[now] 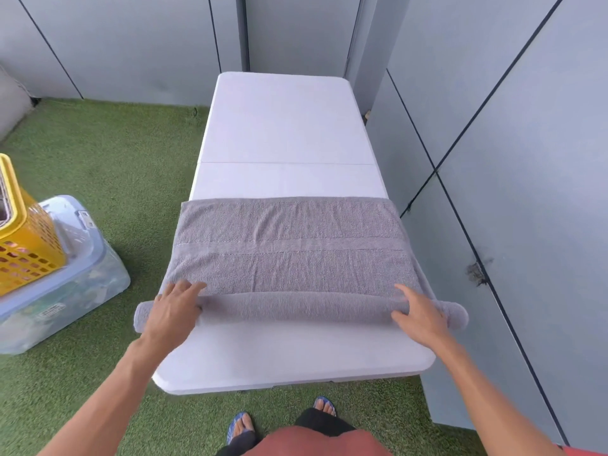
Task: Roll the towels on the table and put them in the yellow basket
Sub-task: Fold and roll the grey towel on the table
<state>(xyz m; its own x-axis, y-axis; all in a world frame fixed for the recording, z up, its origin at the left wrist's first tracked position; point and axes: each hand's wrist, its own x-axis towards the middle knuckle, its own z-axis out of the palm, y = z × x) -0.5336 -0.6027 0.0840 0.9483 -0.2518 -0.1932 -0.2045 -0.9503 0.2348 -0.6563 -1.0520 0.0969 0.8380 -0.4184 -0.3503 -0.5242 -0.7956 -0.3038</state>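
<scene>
**One towel, half rolled**

One grey towel [289, 245] lies across the white table [286, 126] at centre frame, its near edge wound into a roll at lower centre. One yellow basket [23, 238] stands at the left edge on one clear bin [65, 291]. Two hands work the roll: left hand [172, 307] and right hand [421, 312] both rest on it near its ends, fingers spread and nearly straight, pressing rather than gripping.

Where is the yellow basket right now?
In the head view the yellow basket sits at the far left edge, on a clear lidded storage bin on the green turf, left of the white table.
</scene>
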